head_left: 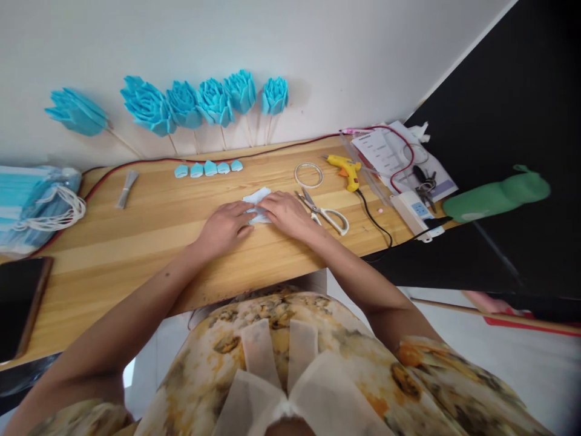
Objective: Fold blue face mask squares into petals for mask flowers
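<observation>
A small pale blue-white piece of fabric (257, 195) lies on the wooden table in front of me, partly covered by my fingers. My left hand (224, 227) holds it from the left, fingers bent together over its edge. From the right, my right hand (288, 213) grips the same piece, thumb and fingertips meeting near its middle. Scissors (333, 219) with white handles lie right beside my right hand. Behind the fabric is a row of several small folded blue petals (210, 168). A roll of tape (308, 175) and a yellow glue gun (348, 171) rest farther right.
Several blue flowers on sticks (215, 102) lean against the wall. Blue face masks (27, 200) and a phone (20, 303) lie left, near a bundle of thin strips (126, 189). At right are a power strip (415, 213), keys (425, 181), papers (385, 151) and a green bottle (494, 197).
</observation>
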Tool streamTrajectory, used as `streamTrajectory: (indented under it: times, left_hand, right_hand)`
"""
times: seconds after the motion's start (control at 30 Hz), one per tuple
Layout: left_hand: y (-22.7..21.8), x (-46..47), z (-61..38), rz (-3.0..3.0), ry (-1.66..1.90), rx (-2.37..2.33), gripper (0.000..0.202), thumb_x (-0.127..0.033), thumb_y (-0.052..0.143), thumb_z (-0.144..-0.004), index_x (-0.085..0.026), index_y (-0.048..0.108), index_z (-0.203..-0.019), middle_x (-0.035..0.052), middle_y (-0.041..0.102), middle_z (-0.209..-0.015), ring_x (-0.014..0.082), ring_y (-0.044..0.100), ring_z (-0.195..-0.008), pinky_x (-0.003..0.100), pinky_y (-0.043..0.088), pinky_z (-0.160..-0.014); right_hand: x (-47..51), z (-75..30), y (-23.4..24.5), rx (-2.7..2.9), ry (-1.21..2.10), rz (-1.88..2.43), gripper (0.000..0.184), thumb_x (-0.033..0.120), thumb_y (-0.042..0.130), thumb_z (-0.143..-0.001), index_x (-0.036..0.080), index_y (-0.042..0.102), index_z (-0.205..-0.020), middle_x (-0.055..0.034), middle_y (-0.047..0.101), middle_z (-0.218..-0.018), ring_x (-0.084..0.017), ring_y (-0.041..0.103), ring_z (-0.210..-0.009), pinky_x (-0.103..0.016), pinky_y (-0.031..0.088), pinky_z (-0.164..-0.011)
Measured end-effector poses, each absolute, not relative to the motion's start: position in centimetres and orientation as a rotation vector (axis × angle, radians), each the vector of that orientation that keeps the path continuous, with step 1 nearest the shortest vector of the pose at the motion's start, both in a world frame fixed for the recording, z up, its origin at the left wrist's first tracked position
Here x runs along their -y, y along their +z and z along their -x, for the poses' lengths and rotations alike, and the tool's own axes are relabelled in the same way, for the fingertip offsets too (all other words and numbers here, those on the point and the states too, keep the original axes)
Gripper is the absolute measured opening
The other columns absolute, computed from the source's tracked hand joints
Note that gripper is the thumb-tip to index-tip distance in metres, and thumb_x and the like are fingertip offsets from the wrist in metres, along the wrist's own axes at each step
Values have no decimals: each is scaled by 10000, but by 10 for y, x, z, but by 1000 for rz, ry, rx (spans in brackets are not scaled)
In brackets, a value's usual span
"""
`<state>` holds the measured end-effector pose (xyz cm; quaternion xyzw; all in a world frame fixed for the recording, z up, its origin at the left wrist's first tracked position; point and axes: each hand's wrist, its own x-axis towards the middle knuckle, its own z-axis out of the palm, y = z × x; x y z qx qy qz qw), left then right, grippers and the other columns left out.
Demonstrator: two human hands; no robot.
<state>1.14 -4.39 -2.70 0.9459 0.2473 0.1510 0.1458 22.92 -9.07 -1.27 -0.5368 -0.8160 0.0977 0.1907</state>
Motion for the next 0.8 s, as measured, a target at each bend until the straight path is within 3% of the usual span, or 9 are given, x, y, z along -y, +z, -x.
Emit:
streamTrajectory:
  times: [0.17,0.4,0.53,0.67,0.8]
  left_hand:
    - [-34,44,1,-2320,623,-763,394,-429,586,-918,-192,727,-1200,142,618,-1423,321,551,-1353,534,402,-1167]
    - [-16,50,7,-1280,718,-805,640,-465,594,-928,-230,445,-1505,157,487,-1548,313,560,-1350,504,519,-1060]
    - [-10,56,9,-1233,586,-784,655,-487,573,-945,-256,403,-1534,158,482,-1550,326,562,-1346,507,544,-1026]
    - [-7,61,10,-1190,526,-773,608,-465,566,-960,-264,423,-1516,157,473,-1557,311,581,-1327,481,559,-1007]
    - [-11,55,10,-1326,570,-822,635,-501,548,-950,-220,419,-1505,181,578,-1441,274,703,-1105,423,612,-843]
  right_hand:
    - [96,-244,-14,2018,315,1567,348,191,432,-997,188,660,-1261,-113,704,-1241,-236,628,-1153,-395,483,-1014]
    - [105,-254,-16,1948,439,1647,436,274,412,-997,142,578,-1377,-146,662,-1360,-267,622,-1267,-458,483,-1085]
    - [120,-246,-18,1921,503,1658,442,303,412,-1005,199,559,-1409,-103,625,-1430,-250,594,-1327,-494,462,-1137]
    - [137,-240,-13,1891,604,1639,441,327,417,-1016,201,567,-1411,-98,622,-1437,-232,602,-1326,-449,486,-1129]
    - [140,-242,-6,1880,540,1629,407,302,405,-1022,235,588,-1379,-70,668,-1377,-217,640,-1263,-421,522,-1071]
